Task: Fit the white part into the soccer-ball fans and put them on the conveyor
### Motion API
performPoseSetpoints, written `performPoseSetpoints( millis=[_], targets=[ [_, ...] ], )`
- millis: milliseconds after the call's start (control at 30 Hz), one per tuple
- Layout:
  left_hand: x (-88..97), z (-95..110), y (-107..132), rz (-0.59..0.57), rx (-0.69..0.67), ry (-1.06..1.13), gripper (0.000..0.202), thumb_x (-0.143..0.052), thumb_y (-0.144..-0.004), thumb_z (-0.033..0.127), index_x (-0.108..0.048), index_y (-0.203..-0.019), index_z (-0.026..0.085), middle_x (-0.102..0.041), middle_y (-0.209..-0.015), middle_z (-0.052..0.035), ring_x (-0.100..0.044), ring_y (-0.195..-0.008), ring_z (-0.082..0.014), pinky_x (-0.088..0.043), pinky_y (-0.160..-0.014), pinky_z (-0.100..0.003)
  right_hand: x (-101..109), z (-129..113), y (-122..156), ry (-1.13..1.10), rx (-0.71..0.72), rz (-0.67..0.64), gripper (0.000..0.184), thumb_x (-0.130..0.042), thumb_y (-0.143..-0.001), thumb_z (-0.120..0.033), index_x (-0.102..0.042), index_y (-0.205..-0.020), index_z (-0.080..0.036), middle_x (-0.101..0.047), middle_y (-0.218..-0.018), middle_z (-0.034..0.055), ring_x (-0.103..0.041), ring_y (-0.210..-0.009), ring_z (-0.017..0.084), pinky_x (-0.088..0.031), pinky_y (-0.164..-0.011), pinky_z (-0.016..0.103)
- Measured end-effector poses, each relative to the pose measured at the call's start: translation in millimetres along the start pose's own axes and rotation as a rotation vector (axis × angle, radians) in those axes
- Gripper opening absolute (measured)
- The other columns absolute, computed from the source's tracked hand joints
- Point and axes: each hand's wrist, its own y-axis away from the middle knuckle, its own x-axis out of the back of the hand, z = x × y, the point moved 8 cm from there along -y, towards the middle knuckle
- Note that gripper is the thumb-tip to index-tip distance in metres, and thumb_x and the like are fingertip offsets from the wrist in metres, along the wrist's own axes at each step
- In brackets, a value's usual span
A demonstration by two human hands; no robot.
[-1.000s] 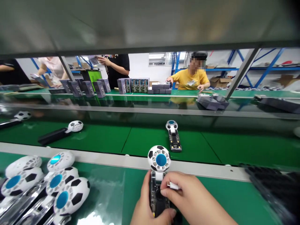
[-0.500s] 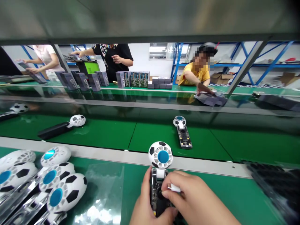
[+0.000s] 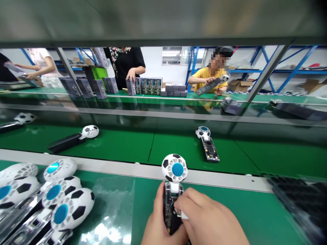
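In the head view, a handheld fan (image 3: 174, 168) with a soccer-ball head and a blue disc stands upright before me. Its dark handle, with electronics showing, is gripped by my left hand (image 3: 159, 221), thumb across the lower part. My right hand (image 3: 206, 216) is closed at the handle's right side, pinching a small white cable plug (image 3: 184, 215). The fingers cover most of the plug, so I cannot tell whether it sits in the handle. Several similar fans (image 3: 73, 209) lie piled to the left, beside a clear plastic sheet (image 3: 112, 204).
Beyond the grey rail (image 3: 217, 177) runs a green conveyor belt (image 3: 127, 143). It carries an open-handled fan (image 3: 209, 148) and a black-handled fan (image 3: 68, 141). Black trays (image 3: 298, 200) stand at right. Co-workers handle boxes (image 3: 99, 89) across the line; a metal shelf (image 3: 163, 23) hangs overhead.
My right hand has turned and moved its plug lower against the handle. The fans on the belt have shifted right. Across the line, a co-worker in yellow has lifted a box with a fan.
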Motion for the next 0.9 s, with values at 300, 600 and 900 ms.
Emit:
performPoseSetpoints(
  millis=[300,600,900],
  targets=[
    [3.6,-2,-1,0.059,-0.017,0.115,0.087,-0.062,-0.057,0.02,-0.014,-0.129,0.016,-0.057,-0.111,-0.0147,-0.059,-0.088,-0.0255,-0.043,-0.077,-0.035,-19,37,-7,-0.612,-0.34,-0.108,0.025,-0.052,-0.067,-0.012,-0.05,-0.086,-0.028,-0.057,-0.083,-0.0023,-0.059,-0.072,0.018,-0.047,-0.06,0.027],
    [-1.7,5,-5,-0.151,0.006,0.711,0.055,-0.051,-0.077,0.038,-0.016,-0.117,0.022,-0.061,-0.062,0.0009,-0.058,-0.043,-0.0167,-0.046,-0.056,-0.034,-12,59,-2,-1.053,-0.431,-0.193,0.027,-0.042,-0.08,-0.037,-0.061,-0.095,-0.026,-0.062,-0.089,0.0023,-0.057,-0.088,0.021,-0.046,-0.071,0.029],
    [2.7,19,-5,-0.251,-0.046,0.785,0.06,-0.053,-0.078,0.035,-0.014,-0.12,0.022,-0.063,-0.06,0.0001,-0.06,-0.044,-0.0147,-0.043,-0.048,-0.024,-8,32,-11,-0.776,-0.101,-0.171,0.016,-0.056,-0.072,-0.008,-0.063,-0.07,-0.022,-0.061,-0.069,-0.0023,-0.057,-0.066,0.013,-0.041,-0.059,0.02]
  ],
)
